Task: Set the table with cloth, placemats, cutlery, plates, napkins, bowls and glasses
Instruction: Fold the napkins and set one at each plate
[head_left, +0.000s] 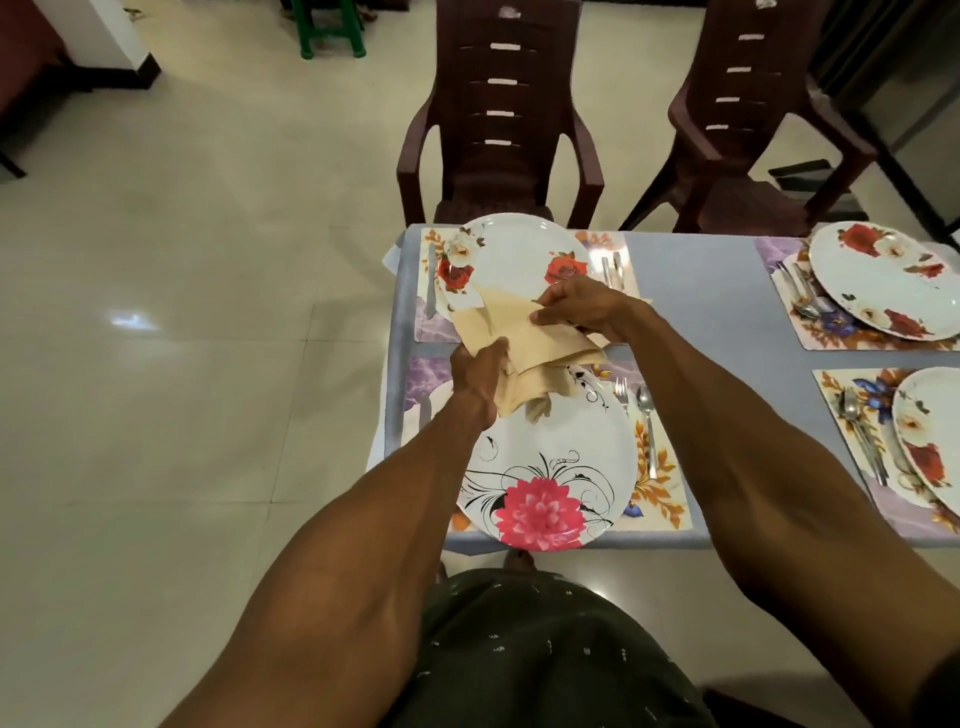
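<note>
Left hand (480, 382) gripping bunched beige napkins (524, 338), right hand (582, 309) pinching top one to separate it; held above near plate (550, 467) on worktop (706, 291), probably for laying one per plate

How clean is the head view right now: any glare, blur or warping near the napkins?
Head view: wide-angle bend bows the chairs and table edge; a glare patch lies on the floor; the napkins, held by the left hand and right hand, look slightly soft; light is even, shadows faint.
</note>
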